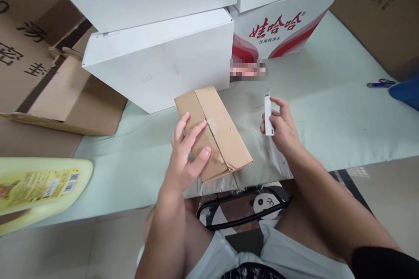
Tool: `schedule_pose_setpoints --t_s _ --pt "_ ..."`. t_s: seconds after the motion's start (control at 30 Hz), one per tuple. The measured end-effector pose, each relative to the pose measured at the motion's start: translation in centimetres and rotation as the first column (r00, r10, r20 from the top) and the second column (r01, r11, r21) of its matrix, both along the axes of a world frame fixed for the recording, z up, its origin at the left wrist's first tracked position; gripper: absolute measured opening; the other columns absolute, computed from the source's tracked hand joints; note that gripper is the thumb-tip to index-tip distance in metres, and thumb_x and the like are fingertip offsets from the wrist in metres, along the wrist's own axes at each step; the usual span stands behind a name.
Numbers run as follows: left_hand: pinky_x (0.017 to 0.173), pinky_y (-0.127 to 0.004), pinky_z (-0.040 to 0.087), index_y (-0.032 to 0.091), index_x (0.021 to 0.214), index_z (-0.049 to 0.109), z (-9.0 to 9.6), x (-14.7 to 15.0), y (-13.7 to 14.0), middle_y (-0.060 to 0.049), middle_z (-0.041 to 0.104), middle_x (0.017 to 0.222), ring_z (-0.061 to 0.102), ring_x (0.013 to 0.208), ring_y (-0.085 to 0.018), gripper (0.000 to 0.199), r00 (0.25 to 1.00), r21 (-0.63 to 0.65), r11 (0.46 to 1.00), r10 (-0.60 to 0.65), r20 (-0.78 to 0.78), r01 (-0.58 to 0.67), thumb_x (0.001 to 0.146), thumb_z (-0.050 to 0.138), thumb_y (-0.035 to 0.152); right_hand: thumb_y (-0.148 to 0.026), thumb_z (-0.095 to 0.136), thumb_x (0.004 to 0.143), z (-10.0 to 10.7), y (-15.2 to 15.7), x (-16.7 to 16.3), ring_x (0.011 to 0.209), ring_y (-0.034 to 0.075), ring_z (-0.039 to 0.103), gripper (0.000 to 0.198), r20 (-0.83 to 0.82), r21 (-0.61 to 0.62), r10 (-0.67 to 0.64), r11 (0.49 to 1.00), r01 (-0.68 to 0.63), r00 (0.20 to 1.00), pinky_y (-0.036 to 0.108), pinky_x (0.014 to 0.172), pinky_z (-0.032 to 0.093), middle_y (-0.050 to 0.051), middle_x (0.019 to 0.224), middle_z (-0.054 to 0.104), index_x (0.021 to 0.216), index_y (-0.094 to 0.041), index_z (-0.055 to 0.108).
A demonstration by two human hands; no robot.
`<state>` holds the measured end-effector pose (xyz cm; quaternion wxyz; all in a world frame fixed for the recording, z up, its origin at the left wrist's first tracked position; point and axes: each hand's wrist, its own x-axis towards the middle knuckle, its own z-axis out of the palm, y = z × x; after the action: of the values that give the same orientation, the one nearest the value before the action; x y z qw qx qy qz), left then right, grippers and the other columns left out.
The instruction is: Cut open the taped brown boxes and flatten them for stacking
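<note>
A small brown cardboard box (pixel 225 126) lies tilted across the pale green cloth, a seam running along its top. My left hand (pixel 186 152) rests on its left side with fingers spread, the index fingertip touching the seam. To the right of the box, apart from it, my right hand (pixel 283 126) grips a slim white utility knife (pixel 268 115). A short metal tip points up from the knife's far end. Part of its body is hidden by my thumb and fingers. Below that hand lies a strip of clear plastic (pixel 278 154).
White cartons (pixel 157 65) stand stacked behind the box, one with red lettering (pixel 278 30). Large brown cartons (pixel 88 100) stand at left. A yellow bottle (pixel 75 183) is near the front left. A small blue-purple item (pixel 381 83) and a blue object (pixel 407 93) lie at right.
</note>
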<state>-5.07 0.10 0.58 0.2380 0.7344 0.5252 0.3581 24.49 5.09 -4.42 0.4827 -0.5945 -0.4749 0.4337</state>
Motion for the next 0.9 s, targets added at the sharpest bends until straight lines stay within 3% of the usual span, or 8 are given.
schedule_pose_setpoints --t_s 0.1,0.2,0.27,0.4,0.53,0.67,0.8,0.9 --pt "0.129 -0.060 0.027 0.034 0.144 0.060 -0.6 1.7 0.0 -0.009 0.037 0.165 0.030 0.159 -0.036 0.048 0.999 0.076 0.997 0.007 0.037 -0.009 0.103 0.050 0.056 -0.031 0.048 0.078 0.8 0.5 0.4 0.074 0.022 0.071 0.039 -0.245 0.120 -0.001 0.992 0.031 0.970 0.043 0.073 0.061 0.002 0.088 0.067 0.116 -0.031 0.058" --pt "0.128 -0.058 0.029 0.032 0.144 0.059 -0.8 3.3 -0.3 -0.010 0.039 0.162 0.034 0.156 -0.036 0.047 1.000 0.111 0.994 0.002 0.016 -0.004 0.104 0.050 0.053 -0.032 0.057 0.077 2.7 0.5 0.7 0.087 0.022 0.074 0.031 -0.320 0.222 -0.035 0.969 0.111 0.947 0.044 0.082 0.062 0.001 0.094 0.070 0.108 -0.033 0.055" --pt "0.127 -0.058 0.030 0.031 0.145 0.059 -0.7 4.3 -0.8 -0.011 0.039 0.162 0.035 0.155 -0.037 0.047 1.000 0.115 0.993 -0.003 -0.007 0.004 0.103 0.051 0.050 -0.030 0.066 0.078 4.7 -0.1 0.6 0.075 0.018 0.070 0.026 -0.318 0.249 -0.098 0.951 0.183 0.943 0.036 0.068 0.058 -0.003 0.084 0.067 0.097 -0.032 0.049" --pt "0.123 -0.060 0.033 0.030 0.145 0.059 -0.5 6.2 -2.1 -0.012 0.039 0.162 0.035 0.152 -0.039 0.048 0.999 0.080 0.997 0.011 -0.043 -0.007 0.100 0.054 0.045 -0.049 0.066 0.091 9.1 -2.6 0.0 0.040 0.013 0.044 0.029 -0.333 0.308 -0.106 0.927 0.215 0.937 0.029 0.038 0.032 -0.007 0.056 0.050 0.084 -0.031 0.046" --pt "0.124 -0.061 0.030 0.032 0.147 0.057 -0.1 7.6 -2.8 -0.013 0.041 0.161 0.037 0.151 -0.038 0.049 0.998 0.079 0.996 -0.022 -0.060 0.027 0.099 0.057 0.042 -0.070 0.064 0.090 11.8 -4.9 -1.0 0.040 0.018 0.047 0.036 -0.272 0.325 -0.061 0.933 0.151 0.960 0.034 0.035 0.030 -0.002 0.057 0.059 0.095 -0.035 0.063" --pt "0.126 -0.058 0.027 0.029 0.149 0.053 0.1 8.1 -2.9 -0.014 0.046 0.158 0.040 0.151 -0.034 0.048 0.994 0.128 0.988 -0.075 -0.077 0.085 0.102 0.055 0.041 -0.081 0.061 0.086 12.1 -6.5 -1.5 0.056 0.020 0.058 0.050 -0.184 0.312 0.029 0.950 0.031 0.982 0.035 0.048 0.045 0.002 0.066 0.064 0.088 -0.033 0.075" --pt "0.128 -0.056 0.025 0.027 0.148 0.052 0.1 8.1 -2.9 -0.015 0.047 0.156 0.039 0.152 -0.032 0.048 0.994 0.142 0.986 -0.081 -0.074 0.091 0.103 0.053 0.042 -0.055 0.077 0.089 11.7 -7.6 -1.7 0.075 0.023 0.069 0.026 0.155 0.194 0.120 0.970 -0.149 0.981 0.037 0.061 0.055 0.003 0.087 0.074 0.107 -0.036 0.076" --pt "0.127 -0.058 0.026 0.027 0.147 0.051 0.1 8.0 -2.9 -0.015 0.044 0.158 0.038 0.152 -0.034 0.048 0.995 0.126 0.988 -0.079 -0.068 0.087 0.102 0.054 0.043 -0.041 0.077 0.090 11.3 -7.6 -2.2 0.069 0.020 0.069 0.015 0.254 0.185 0.158 0.961 -0.208 0.954 0.034 0.056 0.054 0.002 0.086 0.075 0.102 -0.033 0.073"
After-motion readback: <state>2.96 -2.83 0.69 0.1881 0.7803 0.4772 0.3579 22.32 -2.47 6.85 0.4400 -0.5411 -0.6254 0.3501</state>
